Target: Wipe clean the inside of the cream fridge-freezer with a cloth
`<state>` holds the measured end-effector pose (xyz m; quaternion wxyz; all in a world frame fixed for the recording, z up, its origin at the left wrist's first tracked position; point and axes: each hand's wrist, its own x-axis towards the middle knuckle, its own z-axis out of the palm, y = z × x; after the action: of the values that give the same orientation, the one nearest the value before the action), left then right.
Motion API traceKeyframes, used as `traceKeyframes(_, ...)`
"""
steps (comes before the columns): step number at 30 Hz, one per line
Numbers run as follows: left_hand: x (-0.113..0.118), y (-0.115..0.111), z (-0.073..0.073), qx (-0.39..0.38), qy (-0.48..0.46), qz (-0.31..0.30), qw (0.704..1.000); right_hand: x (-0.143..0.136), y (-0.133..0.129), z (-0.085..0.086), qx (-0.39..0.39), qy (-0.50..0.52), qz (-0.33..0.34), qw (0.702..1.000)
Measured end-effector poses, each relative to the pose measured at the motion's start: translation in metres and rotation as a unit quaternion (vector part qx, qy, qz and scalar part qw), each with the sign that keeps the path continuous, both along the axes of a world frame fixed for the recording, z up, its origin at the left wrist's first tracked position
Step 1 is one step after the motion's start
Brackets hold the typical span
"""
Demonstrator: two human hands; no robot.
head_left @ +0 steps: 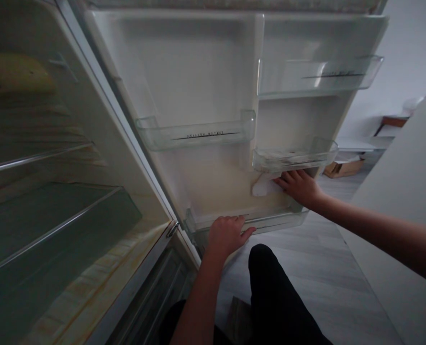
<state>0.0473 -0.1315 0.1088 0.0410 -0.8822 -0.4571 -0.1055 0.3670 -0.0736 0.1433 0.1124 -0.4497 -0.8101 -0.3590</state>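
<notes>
An opened refrigerator door (198,182) stands in front of me, its white inner panel facing me. My right hand (299,186) reaches under the lower right door bin (295,159) and presses a white cloth (260,186) against the panel. Its fingers are bent over the cloth, partly hiding it; the cloth's exact kind is hard to make out. My left hand (229,235) grips the rim of the bottom door bin (274,223), fingers over the edge and thumb stretched along the front.
To the left, the refrigerator's inside has glass shelves (54,230) and a yellow object (17,74) higher up. More clear bins (198,136) line the door. A white panel (407,206) stands at the right, with a cardboard box (344,167) behind it on the pale floor (328,258).
</notes>
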Motion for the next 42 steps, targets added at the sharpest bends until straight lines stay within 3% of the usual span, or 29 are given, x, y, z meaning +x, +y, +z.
traceKeyframes(4,0.000,0.000,-0.002,0.012,-0.003,0.001,1.000,-0.011,0.024,0.007,-0.030,-0.093,0.207,0.973)
traceKeyframes(7,0.000,0.001,-0.004,0.022,-0.012,-0.004,1.000,-0.041,0.046,0.014,-0.016,-0.143,0.299,0.943)
traceKeyframes(12,0.002,0.003,-0.004,0.024,-0.022,-0.002,0.999,-0.125,0.067,0.016,0.014,-0.123,0.343,0.931)
traceKeyframes(17,0.004,0.003,-0.003,0.034,-0.010,0.011,0.999,-0.205,0.077,0.004,-0.011,-0.093,0.373,0.923)
traceKeyframes(22,0.001,0.001,-0.002,0.034,-0.012,0.015,0.999,-0.231,0.079,-0.019,-0.016,-0.120,0.367,0.922)
traceKeyframes(26,-0.001,0.001,-0.004,0.036,-0.011,0.010,0.999,-0.209,0.077,-0.029,-0.058,-0.176,0.409,0.894)
traceKeyframes(30,-0.002,0.000,-0.005,0.045,-0.015,-0.001,0.999,-0.158,0.071,-0.031,-0.125,-0.185,0.424,0.878)
traceKeyframes(37,-0.002,0.000,-0.004,0.053,-0.002,-0.011,0.999,-0.036,0.044,-0.017,-0.148,-0.191,0.355,0.903)
traceKeyframes(42,0.000,0.002,-0.004,0.063,0.000,-0.006,0.998,0.006,0.037,0.006,-0.104,-0.177,0.293,0.934)
